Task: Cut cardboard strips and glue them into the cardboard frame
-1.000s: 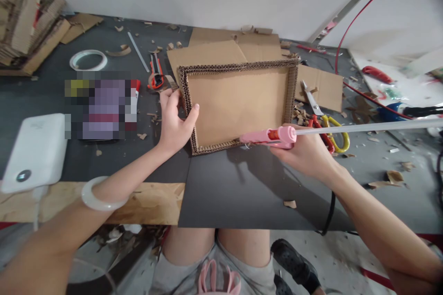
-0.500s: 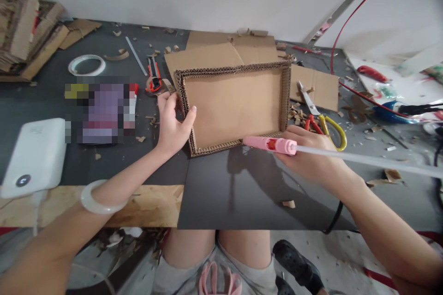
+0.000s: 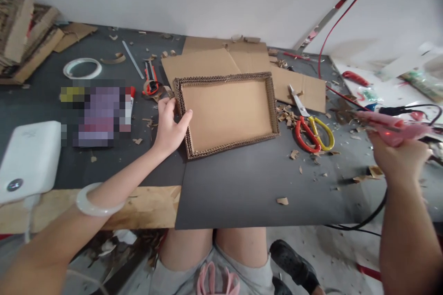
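A shallow cardboard tray point(image 3: 228, 113) with corrugated walls lies on the dark table. My left hand point(image 3: 171, 126) grips its left wall, thumb over the rim and fingers outside. Far to the right, my right hand point(image 3: 398, 154) is closed round a pink glue gun point(image 3: 396, 128), which shows a small red light. Flat cardboard sheets point(image 3: 204, 62) lie partly under and behind the tray. Scissors point(image 3: 311, 131) with one red and one yellow handle rest to the right of the tray, among cardboard scraps.
On the left are a white power bank point(image 3: 31, 159), a tape roll point(image 3: 82, 69), a blurred purple item point(image 3: 100, 113) and an orange cutter point(image 3: 150, 78). Stacked cardboard pieces point(image 3: 24, 37) stand at the back left. A black cable point(image 3: 377, 209) hangs at the front right edge.
My right hand has moved away to the right with the glue gun, from the tray's lower right corner. The tray's right end sits slightly lower; my left hand still holds it.
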The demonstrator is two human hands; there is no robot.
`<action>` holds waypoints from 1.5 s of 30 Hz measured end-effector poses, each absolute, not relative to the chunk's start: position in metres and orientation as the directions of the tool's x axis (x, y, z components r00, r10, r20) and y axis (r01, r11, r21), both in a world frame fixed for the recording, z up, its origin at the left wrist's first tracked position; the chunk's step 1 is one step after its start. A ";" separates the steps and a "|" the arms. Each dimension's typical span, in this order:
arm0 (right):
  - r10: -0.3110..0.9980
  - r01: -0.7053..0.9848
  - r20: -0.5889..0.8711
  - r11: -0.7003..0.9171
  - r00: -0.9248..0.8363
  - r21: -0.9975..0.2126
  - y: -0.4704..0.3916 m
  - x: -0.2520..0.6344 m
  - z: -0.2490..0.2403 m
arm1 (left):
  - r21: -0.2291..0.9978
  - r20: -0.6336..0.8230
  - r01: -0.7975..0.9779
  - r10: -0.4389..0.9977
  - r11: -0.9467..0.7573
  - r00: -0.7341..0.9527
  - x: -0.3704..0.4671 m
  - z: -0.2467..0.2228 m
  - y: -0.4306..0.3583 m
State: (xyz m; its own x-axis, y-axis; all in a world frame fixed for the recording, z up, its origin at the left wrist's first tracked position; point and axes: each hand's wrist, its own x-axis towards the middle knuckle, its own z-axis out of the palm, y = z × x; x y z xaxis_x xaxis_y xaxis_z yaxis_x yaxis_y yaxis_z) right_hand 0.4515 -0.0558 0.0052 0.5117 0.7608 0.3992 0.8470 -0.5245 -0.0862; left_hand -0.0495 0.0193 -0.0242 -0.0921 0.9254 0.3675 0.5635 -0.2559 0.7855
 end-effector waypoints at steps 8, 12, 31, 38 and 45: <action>0.804 0.805 -0.217 -0.584 0.554 -0.107 -0.065 0.445 0.012 | 0.634 0.183 0.751 0.980 -0.182 0.083 -0.048 -0.011 0.010; 0.792 0.769 0.039 -0.603 0.610 0.213 -0.081 0.436 0.022 | 0.352 0.219 0.922 0.972 -0.158 0.083 -0.052 0.005 0.003; 0.616 0.563 0.063 0.752 -0.785 -0.344 -0.018 0.197 0.032 | 0.483 -0.187 0.503 0.477 -0.717 0.859 -0.025 0.060 -0.008; 0.631 0.577 -0.052 0.668 -0.774 -0.470 -0.017 0.196 0.031 | 0.560 -0.270 0.648 0.625 -0.517 0.733 -0.031 0.057 -0.004; 0.606 0.558 -0.075 0.667 -0.792 -0.494 -0.014 0.196 0.029 | 0.483 -0.344 0.734 0.668 -0.477 0.661 -0.034 0.048 -0.002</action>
